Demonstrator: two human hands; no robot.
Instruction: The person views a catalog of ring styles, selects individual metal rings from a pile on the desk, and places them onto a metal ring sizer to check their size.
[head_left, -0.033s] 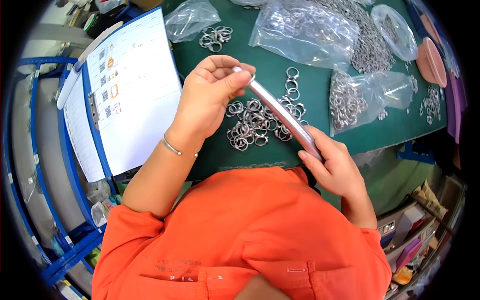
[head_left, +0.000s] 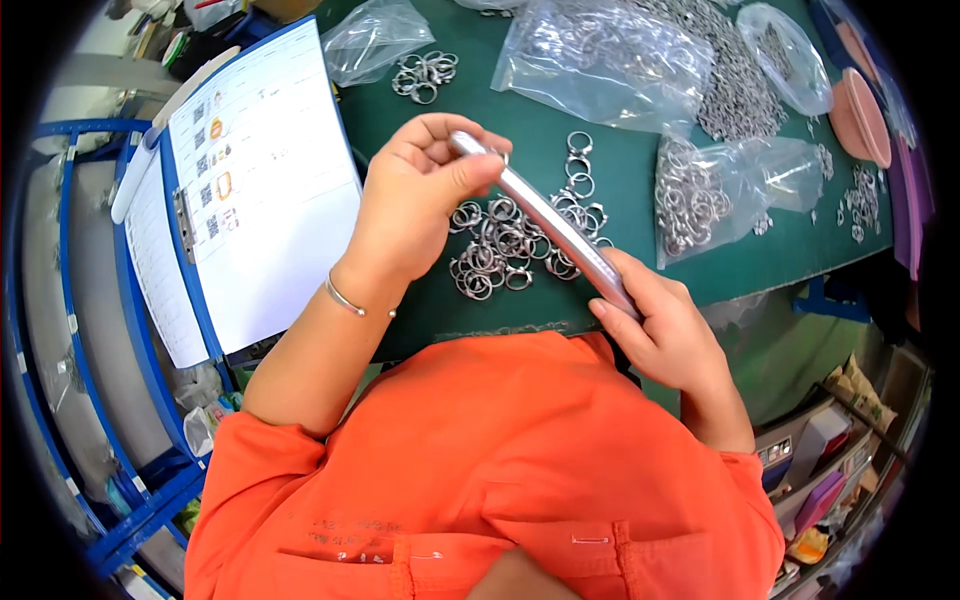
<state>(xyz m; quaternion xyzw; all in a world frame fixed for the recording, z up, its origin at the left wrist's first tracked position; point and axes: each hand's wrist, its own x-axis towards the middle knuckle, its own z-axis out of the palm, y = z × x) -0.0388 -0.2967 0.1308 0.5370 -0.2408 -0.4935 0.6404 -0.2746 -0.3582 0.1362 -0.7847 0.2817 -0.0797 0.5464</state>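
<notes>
My right hand (head_left: 668, 328) is wrapped round the thick end of a tapered silver ring mandrel (head_left: 558, 228), which slants up to the left. Near its thin end, the thumb and fingers of my left hand (head_left: 415, 195) pinch a small silver ring (head_left: 504, 158) fitted around the rod. Most of that ring is hidden by the fingers, and the mandrel's tip sticks out past them. Below the rod, a loose pile of silver rings (head_left: 487, 262) lies on the green table (head_left: 430, 315). A short line of rings (head_left: 579, 165) lies just beyond the rod.
Farther back are a small ring cluster (head_left: 424, 76), an empty-looking plastic bag (head_left: 375, 42) and a large bag of rings (head_left: 605, 65). Small metal parts (head_left: 740, 95) are heaped beside it. Another ring bag (head_left: 770, 180) and a pink bowl (head_left: 860, 118) lie right; a clipboard with papers (head_left: 285, 270) left.
The mandrel has shifted up and left through the ring, so more of its tip shows past my left fingers. My right hand has moved slightly left with it.
</notes>
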